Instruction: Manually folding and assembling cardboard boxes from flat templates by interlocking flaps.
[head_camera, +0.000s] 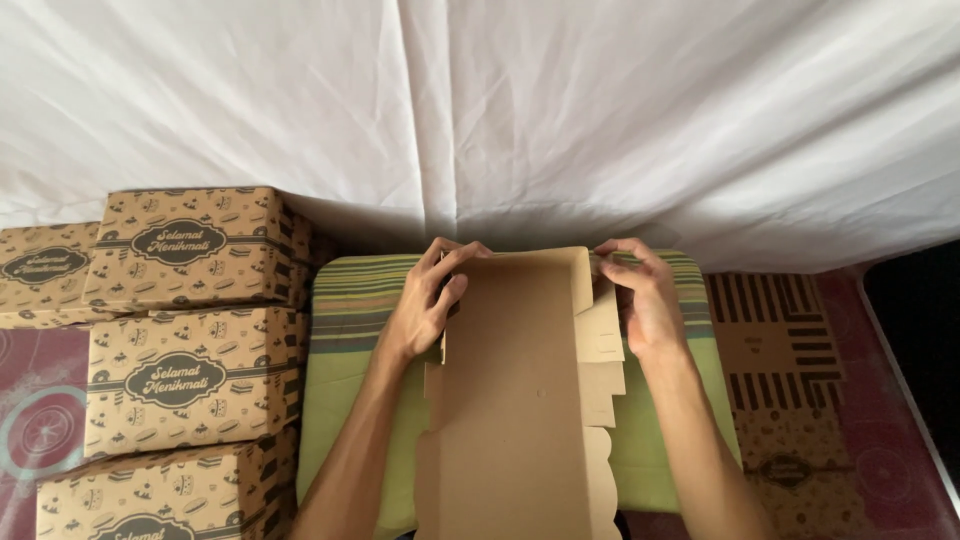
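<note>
A brown cardboard box blank (515, 400) lies partly folded on a green striped cushion (345, 330), its plain inner side up. My left hand (428, 300) grips the raised left wall near the far corner. My right hand (640, 290) pinches the far right corner flap, fingers bent over the folded edge. The far wall of the box stands upright between both hands. The right side flaps lie loose and scalloped along the edge.
Several finished printed brown boxes (190, 375) are stacked at the left. Flat unfolded printed blanks (780, 380) lie at the right on a dark red patterned mat. A white draped cloth (480, 110) hangs behind.
</note>
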